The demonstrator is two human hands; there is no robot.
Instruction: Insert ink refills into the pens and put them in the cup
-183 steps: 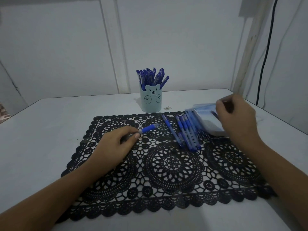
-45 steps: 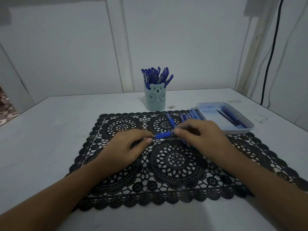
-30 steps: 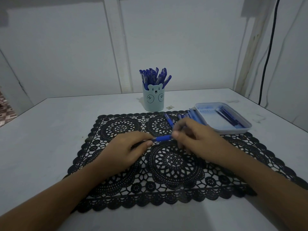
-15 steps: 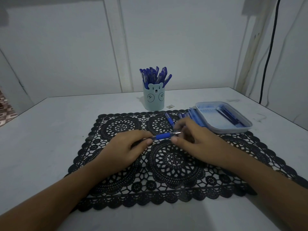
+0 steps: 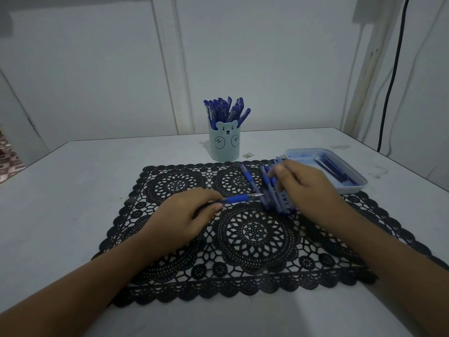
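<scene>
Your left hand grips one blue pen over the mat; your right hand is at the loose pens.

The pen point(image 5: 239, 198) lies nearly level, with its clear tip pointing right and its blue grip just past your fingertips. Your left hand point(image 5: 184, 220) curls its fingers and thumb around the barrel's back end. Your right hand point(image 5: 308, 188) sits palm down on the heap of loose pens point(image 5: 277, 200) just right of that tip. It is blurred, so you cannot tell whether it is gripping any of them. All of this sits on the black lace mat point(image 5: 257, 234). Beyond the mat, the bear-faced cup point(image 5: 224, 148) stands upright, packed with blue pens point(image 5: 226, 111). To the right, a pale tray point(image 5: 349, 189) touching the mat's corner holds dark refills point(image 5: 336, 171). The mat, cup and tray rest on the white surface point(image 5: 73, 190).
</scene>
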